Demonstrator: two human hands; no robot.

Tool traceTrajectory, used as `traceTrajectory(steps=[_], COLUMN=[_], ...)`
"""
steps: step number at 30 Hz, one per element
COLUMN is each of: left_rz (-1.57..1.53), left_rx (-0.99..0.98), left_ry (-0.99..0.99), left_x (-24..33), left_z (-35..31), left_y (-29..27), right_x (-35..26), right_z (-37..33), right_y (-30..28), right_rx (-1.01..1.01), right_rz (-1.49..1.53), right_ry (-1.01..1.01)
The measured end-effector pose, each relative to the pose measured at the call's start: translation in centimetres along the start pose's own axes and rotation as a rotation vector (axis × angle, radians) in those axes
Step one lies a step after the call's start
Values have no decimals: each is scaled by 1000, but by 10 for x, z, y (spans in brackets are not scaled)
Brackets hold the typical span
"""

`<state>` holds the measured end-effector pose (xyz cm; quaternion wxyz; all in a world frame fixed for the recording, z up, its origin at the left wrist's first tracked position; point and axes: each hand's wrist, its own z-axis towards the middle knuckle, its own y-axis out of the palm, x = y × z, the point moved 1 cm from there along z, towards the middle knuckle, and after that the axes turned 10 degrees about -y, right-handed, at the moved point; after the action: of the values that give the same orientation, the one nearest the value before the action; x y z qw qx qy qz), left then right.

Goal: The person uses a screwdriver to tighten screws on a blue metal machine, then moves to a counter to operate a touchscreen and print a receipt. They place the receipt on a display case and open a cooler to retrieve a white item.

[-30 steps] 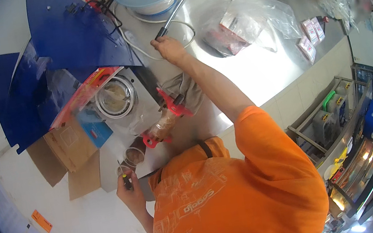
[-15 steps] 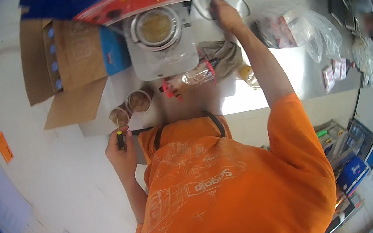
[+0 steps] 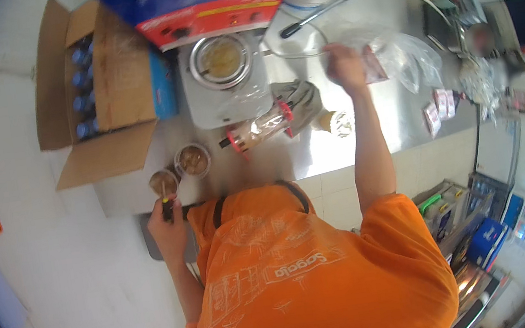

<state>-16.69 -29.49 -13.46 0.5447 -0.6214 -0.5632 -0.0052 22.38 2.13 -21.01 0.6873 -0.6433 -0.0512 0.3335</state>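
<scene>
My left hand (image 3: 167, 221) is closed around a small screwdriver-like tool (image 3: 167, 208) with a black and yellow handle. Its thin shaft points into a clear cup (image 3: 161, 180) of brown contents at the counter's front edge. A second such cup (image 3: 193, 160) stands beside it, to the right. Over the counter's right half hangs my right hand (image 3: 346, 68), its fingers smeared by motion, close to a clear plastic bag (image 3: 405, 53). A black and grey marker-like pen (image 3: 318, 14) lies beyond this hand, apart from it.
A pale scale (image 3: 228, 112) bears a round metal dish (image 3: 221, 61) with yellowish contents. Beside it lie a clear tube with red ends (image 3: 261, 128) and a grey cloth (image 3: 306, 105). An open cardboard box (image 3: 123, 76) of blue-capped bottles stands left; small boxes (image 3: 440, 105) lie right.
My right hand has come away from the pen, back toward me and right, to the plastic bag. The left hand keeps its tool at the cup. The whole view has shifted.
</scene>
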Motion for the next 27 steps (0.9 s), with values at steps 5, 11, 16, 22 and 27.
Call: traceTrajectory(steps=[5, 11, 16, 22, 27], left_rz=[22, 4, -78, -302, -375], left_rx=[-18, -7, -79, -197, -590], left_ry=[62, 82, 123, 353, 159], left_x=[3, -6, 11, 103, 103], left_z=[7, 4, 2, -14, -18], left_y=[-13, -20, -7, 16, -1], right_x=[-18, -29, -39, -108, -232], right_z=[-1, 19, 17, -34, -45], right_y=[79, 24, -103, -140, -93], right_rx=[-628, -471, -249, -126, -215], right_rz=[-76, -35, 232, 789, 1221], right_ry=[279, 223, 251, -96, -17])
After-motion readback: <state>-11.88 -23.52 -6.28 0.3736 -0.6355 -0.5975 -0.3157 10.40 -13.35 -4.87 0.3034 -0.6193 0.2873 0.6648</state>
